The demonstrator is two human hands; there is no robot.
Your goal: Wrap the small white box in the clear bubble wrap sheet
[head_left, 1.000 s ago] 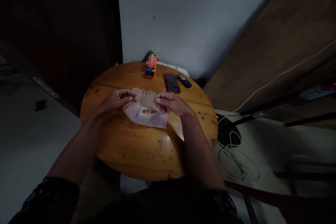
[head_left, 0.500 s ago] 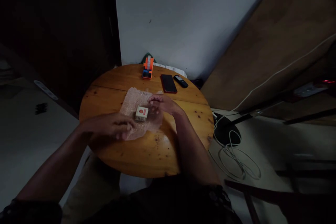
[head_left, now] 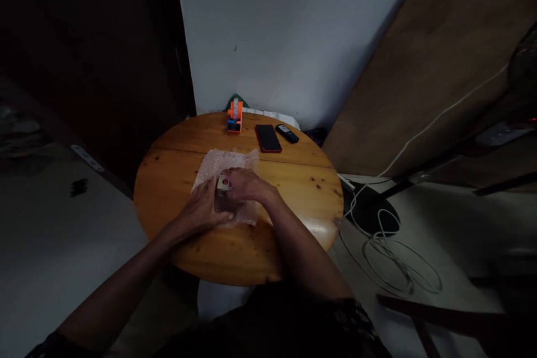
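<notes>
A small pale box [head_left: 224,183] with a red round mark stands on a sheet of bubble wrap [head_left: 213,162] spread over a round wooden table. My right hand [head_left: 244,183] is closed on the box from its right side, covering part of it. On the near left, my left hand [head_left: 205,208] lies on the bubble wrap close beside the box, its thumb spread away from the fingers. Whether the left fingertips touch the box I cannot tell.
Toward the wall on the wooden table [head_left: 168,179] are an orange tape dispenser [head_left: 235,116], a dark phone with a red edge [head_left: 268,139] and a black handset [head_left: 287,133]. A pale cable [head_left: 390,260] lies coiled on the floor at right.
My right hand has come down and left onto the box. My left hand has moved right and opened beside it. The view has shifted slightly.
</notes>
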